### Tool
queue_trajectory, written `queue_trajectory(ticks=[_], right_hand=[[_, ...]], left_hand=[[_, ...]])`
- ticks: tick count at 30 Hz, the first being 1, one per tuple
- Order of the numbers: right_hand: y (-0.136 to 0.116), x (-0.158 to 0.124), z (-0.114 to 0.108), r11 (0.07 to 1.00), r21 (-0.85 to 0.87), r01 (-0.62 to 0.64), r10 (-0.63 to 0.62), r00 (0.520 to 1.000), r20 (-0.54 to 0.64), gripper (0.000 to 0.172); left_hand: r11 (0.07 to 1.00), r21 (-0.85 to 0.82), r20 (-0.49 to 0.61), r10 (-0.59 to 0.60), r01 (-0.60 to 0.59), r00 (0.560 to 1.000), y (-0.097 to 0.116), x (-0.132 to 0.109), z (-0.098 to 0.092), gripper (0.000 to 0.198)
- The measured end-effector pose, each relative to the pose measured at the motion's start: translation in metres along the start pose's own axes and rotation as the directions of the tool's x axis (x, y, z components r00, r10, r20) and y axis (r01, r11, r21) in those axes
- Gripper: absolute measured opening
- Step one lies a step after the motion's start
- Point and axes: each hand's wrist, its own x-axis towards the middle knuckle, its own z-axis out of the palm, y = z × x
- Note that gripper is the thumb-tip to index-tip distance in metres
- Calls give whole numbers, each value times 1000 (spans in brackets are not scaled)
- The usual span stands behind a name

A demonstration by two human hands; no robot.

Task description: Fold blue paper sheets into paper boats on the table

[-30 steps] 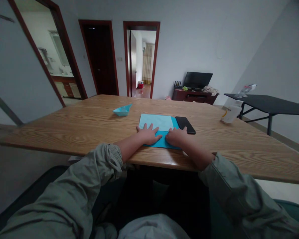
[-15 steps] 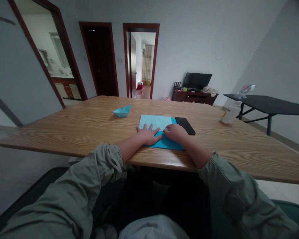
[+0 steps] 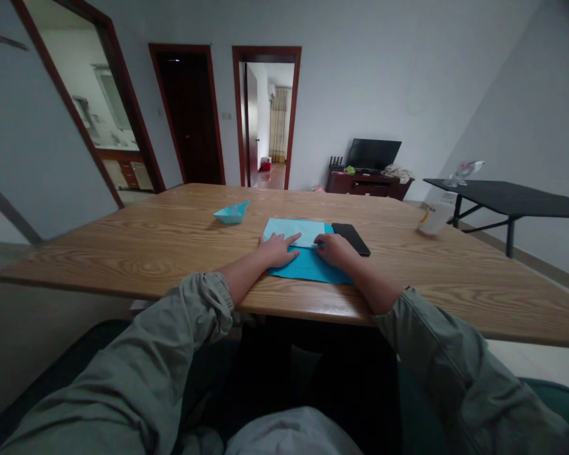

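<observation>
Head view: paper (image 3: 308, 266) on wooden table (image 3: 137, 265), doorway (image 3: 268, 120) beyond

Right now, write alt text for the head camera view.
The left hand and the right hand rest on a folded sheet of blue paper on a wooden table, beside a black smartphone and a small blue paper boat.

No words, numbers or brands can be read anywhere. The blue paper (image 3: 308, 265) at about twelve o'clock from the person shows no legible print. The white bottle (image 3: 435, 218) at about two o'clock on the surface (image 3: 123, 265) carries a yellowish label, but it is too small and blurred to read.
</observation>
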Motion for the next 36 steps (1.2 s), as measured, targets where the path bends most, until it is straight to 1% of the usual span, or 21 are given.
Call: queue_trajectory(ticks=[4, 8, 12, 14, 16, 18, 23, 27, 29, 33, 36], right_hand=[[-4, 2, 2, 999, -46, 23, -23, 1000, -15, 26], [-4, 2, 1, 999, -20, 50, -50, 999, 0, 22], [3, 1, -4, 990, 47, 133, -134, 991, 24, 24], [9, 0, -7, 986, 67, 154, -158, 986, 48, 28], [14, 1, -8, 986, 77, 148, -154, 986, 70, 33], [17, 1, -9, 991, 61, 119, -124, 990, 73, 35], [14, 2, -7, 996, -39, 80, -79, 996, 33, 28], [9, 0, -9, 998, -53, 23, -24, 999, -20, 27], [8, 0, -10, 999, -51, 7, -9, 1000, -20, 27], [10, -1, -11, 999, -14, 40, -39, 999, 34, 25], [12, 0, -10, 997, 16, 80, -81, 996, 42, 35]], left_hand=[[1000, 1, -42, 11, -11, 999, 1, -1, -3, 64], [1000, 15, -38, 11, -10, 999, 0, 0, -6, 58], [1000, 15, -32, -1, 2, 999, -1, 1, -9, 49], [1000, 14, -39, -6, 7, 999, -2, 0, -10, 46], [1000, 15, -43, -11, 12, 999, -2, 0, -12, 46], [1000, 14, -41, -13, 14, 999, -2, 0, -13, 46], [1000, 3, -52, -12, 12, 999, -2, 0, -13, 48], [1000, 11, -67, 10, -9, 998, -3, 0, -14, 48], [1000, 20, -67, 12, -10, 998, -3, 0, -14, 45], [1000, 15, -55, 1, 0, 998, -3, 1, -15, 40], [1000, 5, -49, -1, 1, 999, -3, 2, -14, 40]])
